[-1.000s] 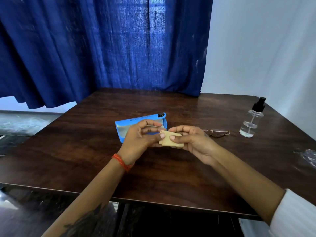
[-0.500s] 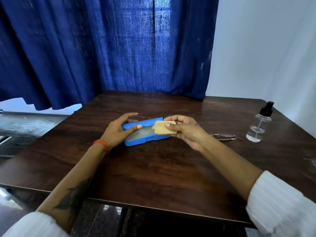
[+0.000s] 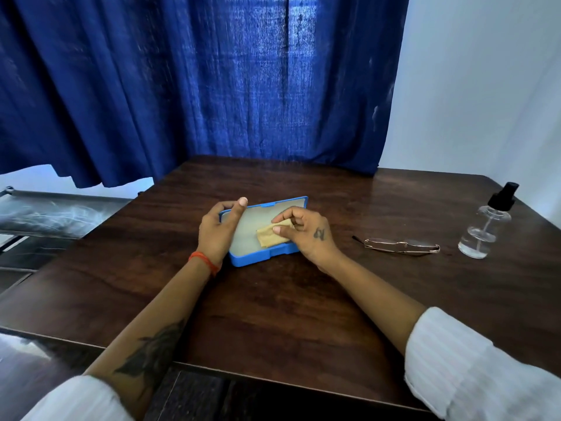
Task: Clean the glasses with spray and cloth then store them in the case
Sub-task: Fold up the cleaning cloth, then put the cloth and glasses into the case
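Now the right hand [image 3: 306, 232] has lowered the pinched cloth [image 3: 271, 235] into the open case [image 3: 261, 229], which the left hand [image 3: 220, 230] now steadies; glasses [image 3: 400, 246] wait on the bench [image 3: 273, 299].

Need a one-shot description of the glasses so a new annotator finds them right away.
Start at the dark wooden table in front of the blue curtain. To the right of the open blue case, between it and the clear spray bottle, the glasses lie folded flat on the wood, untouched. They are the only thin gold wire frame there, low and flat beside the upright bottle.
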